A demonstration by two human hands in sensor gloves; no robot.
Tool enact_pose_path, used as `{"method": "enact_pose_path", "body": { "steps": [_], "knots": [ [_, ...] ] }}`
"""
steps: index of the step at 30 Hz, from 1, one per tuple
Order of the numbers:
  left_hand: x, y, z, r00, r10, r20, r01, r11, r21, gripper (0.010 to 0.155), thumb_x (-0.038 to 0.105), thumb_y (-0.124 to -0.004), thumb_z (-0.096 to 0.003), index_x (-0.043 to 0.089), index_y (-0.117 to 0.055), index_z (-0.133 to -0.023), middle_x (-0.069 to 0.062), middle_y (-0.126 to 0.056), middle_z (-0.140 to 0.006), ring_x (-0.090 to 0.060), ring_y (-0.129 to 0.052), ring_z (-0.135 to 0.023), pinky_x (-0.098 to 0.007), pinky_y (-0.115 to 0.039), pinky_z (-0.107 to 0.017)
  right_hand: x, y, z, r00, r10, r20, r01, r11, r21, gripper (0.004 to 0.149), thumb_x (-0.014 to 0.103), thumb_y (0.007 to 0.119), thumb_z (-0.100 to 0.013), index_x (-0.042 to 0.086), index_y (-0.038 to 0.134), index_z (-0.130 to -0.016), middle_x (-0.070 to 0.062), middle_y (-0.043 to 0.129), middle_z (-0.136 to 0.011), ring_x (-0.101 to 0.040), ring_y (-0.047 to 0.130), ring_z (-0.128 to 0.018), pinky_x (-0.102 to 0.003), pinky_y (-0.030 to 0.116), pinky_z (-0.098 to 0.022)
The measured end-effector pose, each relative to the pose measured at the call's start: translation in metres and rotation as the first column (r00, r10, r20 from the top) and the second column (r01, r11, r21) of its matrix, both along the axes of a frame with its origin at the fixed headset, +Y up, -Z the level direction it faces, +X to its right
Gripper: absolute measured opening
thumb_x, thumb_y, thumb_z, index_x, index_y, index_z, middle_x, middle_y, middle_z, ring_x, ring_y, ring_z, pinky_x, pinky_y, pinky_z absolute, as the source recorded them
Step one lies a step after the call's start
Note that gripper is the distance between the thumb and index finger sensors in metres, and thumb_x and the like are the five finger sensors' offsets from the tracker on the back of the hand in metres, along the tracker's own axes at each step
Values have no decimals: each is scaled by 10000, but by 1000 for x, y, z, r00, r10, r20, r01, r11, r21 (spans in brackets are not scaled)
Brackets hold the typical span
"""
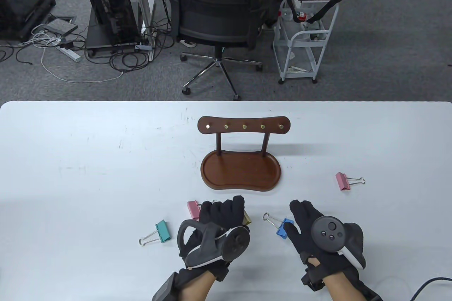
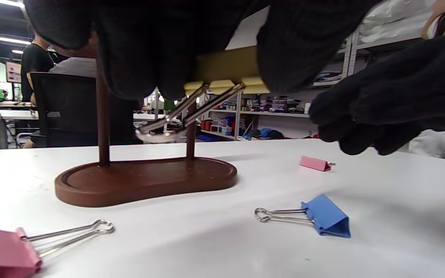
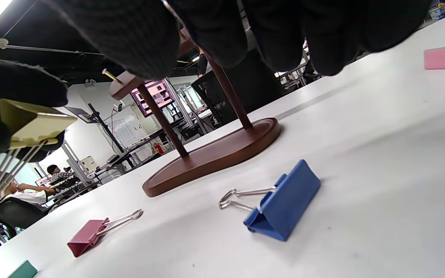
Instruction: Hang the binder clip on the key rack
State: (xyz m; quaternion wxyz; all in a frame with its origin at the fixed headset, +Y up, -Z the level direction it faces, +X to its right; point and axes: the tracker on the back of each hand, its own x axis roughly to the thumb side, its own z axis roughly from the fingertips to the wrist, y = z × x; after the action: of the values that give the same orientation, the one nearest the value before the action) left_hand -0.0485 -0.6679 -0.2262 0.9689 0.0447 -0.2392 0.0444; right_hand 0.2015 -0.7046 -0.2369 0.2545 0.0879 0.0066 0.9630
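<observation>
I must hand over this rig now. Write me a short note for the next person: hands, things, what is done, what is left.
Left hand: holds the yellow binder clip above the table, wire handles pointing down toward the key rack.
Right hand: open, holding nothing, over the blue clip.
On the table: two pink clips, one teal clip.
Done: yellow clip picked up.
Left: hang it on a brass peg; all five pegs are bare.

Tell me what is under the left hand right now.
The left hand holds a yellow binder clip above the table, wire handles pointing toward the key rack. Its fingers cover most of the clip body; the grip itself is hidden.
</observation>
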Motion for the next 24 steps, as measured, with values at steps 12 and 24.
{"method": "enact_pose_path", "body": {
  "steps": [12,24],
  "knots": [
    [-1,-2,19,995,38,97,-44,997,60,876,417,-900,-488,-65,-561,-1136,-272,-841,-1005,-526,-886,-870,-753,-614,-688,-17,9,10,981,-18,-195,55,981,189,675,341,791,-552,67,593,-1136,-336,617,-1124,-607,676,-935,-707,593,-624],
    [2,0,24,983,57,173,-70,995,67,915,412,-896,-486,-72,-488,-1146,-264,-836,-1011,-517,-885,-879,-752,-613,-694,-40,15,22,871,-2,-491,152,953,264,684,355,785,-543,150,568,-1158,-307,591,-1153,-591,643,-976,-714,588,-638]
  ]
}}
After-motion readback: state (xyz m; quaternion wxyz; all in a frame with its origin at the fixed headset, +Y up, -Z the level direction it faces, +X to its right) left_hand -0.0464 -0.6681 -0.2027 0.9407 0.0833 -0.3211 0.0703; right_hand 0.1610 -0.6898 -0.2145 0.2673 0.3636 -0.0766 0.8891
